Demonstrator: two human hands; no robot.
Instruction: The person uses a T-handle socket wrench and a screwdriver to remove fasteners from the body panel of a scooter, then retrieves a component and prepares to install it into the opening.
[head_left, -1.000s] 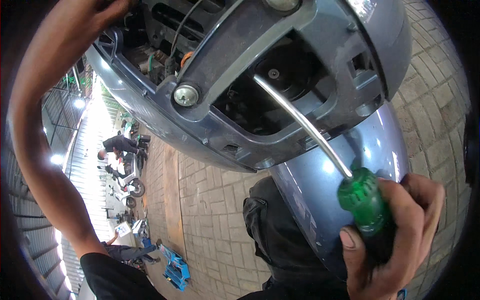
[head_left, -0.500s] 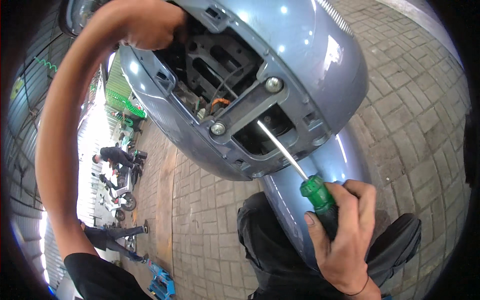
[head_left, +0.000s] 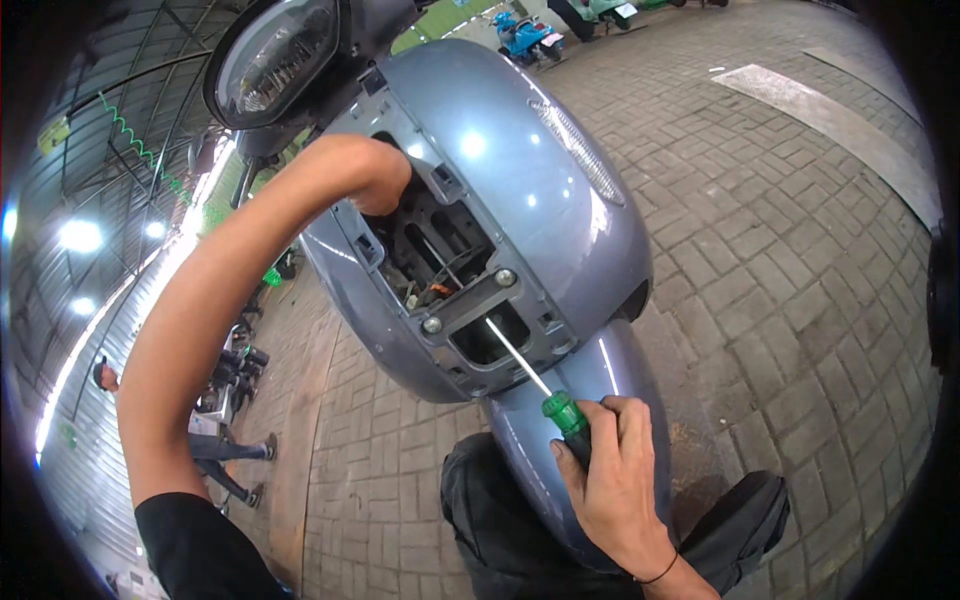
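A grey-blue scooter front [head_left: 480,190] stands before me with an open recess [head_left: 450,260] showing cables, an orange connector and two bolts [head_left: 505,278]. My left hand [head_left: 372,178] reaches into the upper part of that recess, its fingers hidden inside. My right hand [head_left: 610,475] grips a screwdriver [head_left: 566,418] with a green and black handle. Its long steel shaft points up-left into the smaller lower opening [head_left: 472,338]; whether the tip touches anything is unclear. Below lies the front mudguard [head_left: 625,385], with my dark-trousered knees either side.
The headlight [head_left: 275,65] is above. Other scooters [head_left: 525,38] stand at the back, and people [head_left: 105,378] are at the left beside more vehicles. A paved floor [head_left: 760,300] with metal plates [head_left: 780,95] surrounds the scooter. Coiled green hoses [head_left: 130,130] hang at the left.
The view has widened and tilted up, bringing the headlight and far scooters in. My left hand stays at the upper recess; my right still holds the screwdriver, now lower and farther left in view.
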